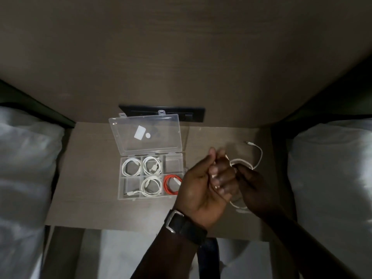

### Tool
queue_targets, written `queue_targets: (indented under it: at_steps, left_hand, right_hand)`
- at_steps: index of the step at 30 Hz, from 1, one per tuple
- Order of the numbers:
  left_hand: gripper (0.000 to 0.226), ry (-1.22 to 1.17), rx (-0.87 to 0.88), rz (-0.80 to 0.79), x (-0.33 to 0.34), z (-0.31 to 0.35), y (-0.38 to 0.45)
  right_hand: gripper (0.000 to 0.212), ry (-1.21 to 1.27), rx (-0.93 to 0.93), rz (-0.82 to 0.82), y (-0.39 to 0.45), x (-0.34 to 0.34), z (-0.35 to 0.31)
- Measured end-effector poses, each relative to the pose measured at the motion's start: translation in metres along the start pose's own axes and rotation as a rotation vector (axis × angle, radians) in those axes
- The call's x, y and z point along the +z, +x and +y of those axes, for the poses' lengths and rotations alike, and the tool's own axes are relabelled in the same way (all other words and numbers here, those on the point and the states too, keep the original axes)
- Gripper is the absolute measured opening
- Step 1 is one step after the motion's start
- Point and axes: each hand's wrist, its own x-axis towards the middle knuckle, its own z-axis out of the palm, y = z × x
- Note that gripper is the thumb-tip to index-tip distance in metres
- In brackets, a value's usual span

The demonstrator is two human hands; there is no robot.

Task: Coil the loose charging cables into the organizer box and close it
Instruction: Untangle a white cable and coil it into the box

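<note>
- Far left, I see a pale pillow (26,158) beside the bench (90,198).
- Organizer box (120,178): clear plastic, on the bench left of centre, its lid (145,135) tilted back open with a white sticker on it.
- Back row of compartments, left to right: a coiled white cable (131,165); a second white coil (152,165); one with nothing in it.
- Front row, left to right: one holding only a plug end; a white coil (151,185) whose end crosses into it; an orange cable (171,185), coiled.
- My left hand (203,186), watch (186,225) on the wrist, is curled closed on a loose white cable (258,158).
- My right hand (253,188), just beside it, is also closed on that cable; loops show above and below the hands, and the free plug end lies on the bench to the right.
- Far right: another pale pillow (332,178).
</note>
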Motion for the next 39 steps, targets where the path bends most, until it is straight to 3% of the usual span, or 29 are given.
queue_targets:
  at_steps: [4, 7, 10, 12, 13, 18, 21, 23, 26, 29, 32, 35, 39]
  left_hand:
    - [0.030, -0.030, 0.277, -0.049, -0.002, 0.038, 0.006]
    - [0.026, 0.140, 0.498, 0.012, -0.021, 0.059, 0.014]
    - [0.023, 0.917, 0.641, 0.261, -0.042, 0.050, 0.020]
    - [0.020, 1.416, 0.521, 0.236, -0.053, 0.034, 0.022]
    - [0.020, 1.510, 0.436, 0.213, -0.054, 0.030, 0.021]
    - [0.041, 0.981, 0.023, 0.238, -0.041, 0.035, 0.010]
    - [0.042, 0.726, -0.183, 0.155, -0.031, 0.042, 0.003]
    - [0.033, 0.431, -0.223, 0.030, -0.023, 0.046, -0.006]
    - [0.027, 0.032, 0.065, -0.080, -0.018, 0.049, -0.012]
    - [0.030, -0.117, 0.363, 0.009, -0.015, 0.051, -0.014]
    - [0.033, -0.159, 0.509, 0.038, -0.011, 0.058, -0.016]
    - [0.030, -0.129, 0.585, -0.003, -0.009, 0.068, -0.017]
    - [0.026, 0.286, 0.789, 0.166, -0.009, 0.084, -0.009]
  right_hand:
    - [0.029, -0.298, -0.168, -0.117, 0.008, -0.006, -0.019]
    - [0.023, -0.392, -0.312, -0.183, 0.010, -0.012, -0.030]
    - [0.019, -0.516, -0.485, -0.254, 0.019, -0.015, -0.043]
    - [0.014, -0.643, -0.605, -0.256, 0.030, -0.020, -0.052]
    - [0.012, -0.689, -0.642, -0.247, 0.036, -0.024, -0.054]
    - [0.031, -0.566, -0.488, -0.142, 0.060, -0.042, -0.057]
    - [0.038, -0.513, -0.472, -0.158, 0.059, -0.035, -0.048]
    - [0.032, -0.524, -0.438, -0.112, 0.054, -0.028, -0.040]
    - [0.008, -0.546, -0.349, -0.055, 0.043, -0.019, -0.025]
    - [0.021, -0.509, -0.220, -0.170, 0.027, -0.009, -0.015]
    - [0.027, -0.564, -0.145, -0.089, 0.015, -0.011, -0.004]
    - [0.027, -0.663, -0.101, -0.093, 0.005, -0.020, 0.003]
    - [0.024, -0.522, -0.042, -0.159, -0.015, -0.029, 0.002]
